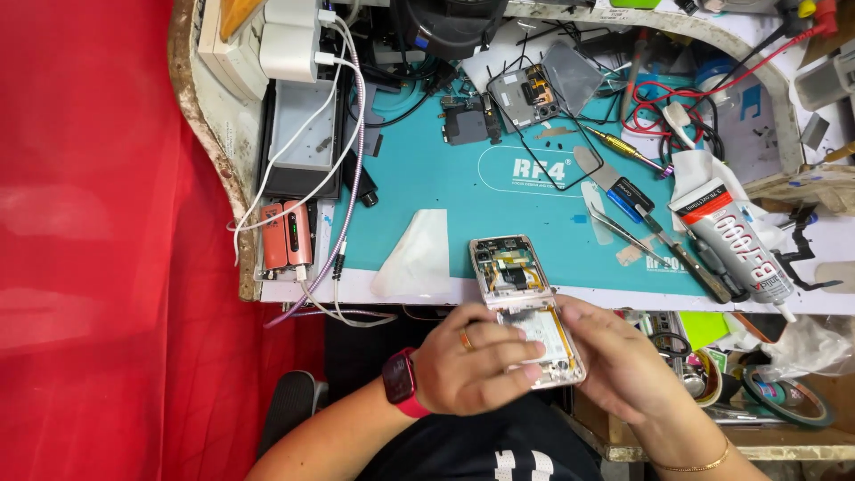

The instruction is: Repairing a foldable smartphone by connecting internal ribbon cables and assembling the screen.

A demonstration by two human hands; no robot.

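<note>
Both hands clamp an opened pale-gold phone w/ back cover off (524,303), held over the teal rubber work mat's (463,200) near edge. Left hand (468,365) fingers pinch its lower half; right hand (619,361) cups the side. Risk: a slip could drop it or strain exposed flex cables. Mid-mat: white cloth (414,254), tweezers (623,233), grey glue tube (739,249) at right edge. Far edge: loose phone parts (525,93), chargers. Red curtain (89,240) off the bench's left.

Phone repair workshop, teal work mat (445,187), tweezers (619,232) (glue tube (739,245) too)
</note>
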